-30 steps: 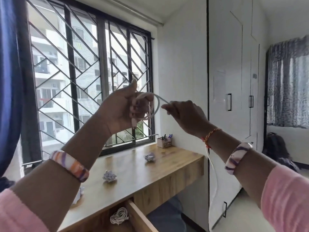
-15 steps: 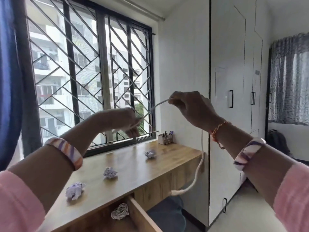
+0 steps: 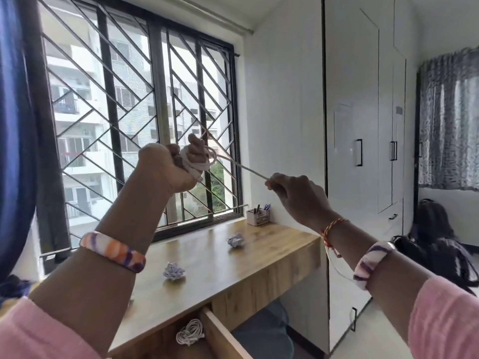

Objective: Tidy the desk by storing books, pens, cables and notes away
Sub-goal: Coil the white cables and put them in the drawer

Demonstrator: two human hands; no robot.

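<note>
My left hand [image 3: 168,167] is raised in front of the window and grips a coil of white cable [image 3: 198,161] wound round its fingers. A taut strand runs from the coil down to my right hand [image 3: 295,193], which pinches it. The cable's loose tail [image 3: 337,265] hangs below my right wrist. Two crumpled paper notes [image 3: 174,271] [image 3: 235,240] lie on the wooden desk [image 3: 272,244]. A second coiled white cable [image 3: 190,332] lies in the open drawer [image 3: 220,335] under the desk.
A small pen holder [image 3: 258,216] with pens stands at the desk's far corner by the window. White wardrobe doors [image 3: 363,151] rise to the right. A dark bag [image 3: 438,244] sits on the floor beyond them. A blue curtain [image 3: 13,125] hangs at the left.
My left hand has risen with more cable looped round it. My right hand has dropped lower and to the right, drawing the strand tight. The hanging tail is shorter.
</note>
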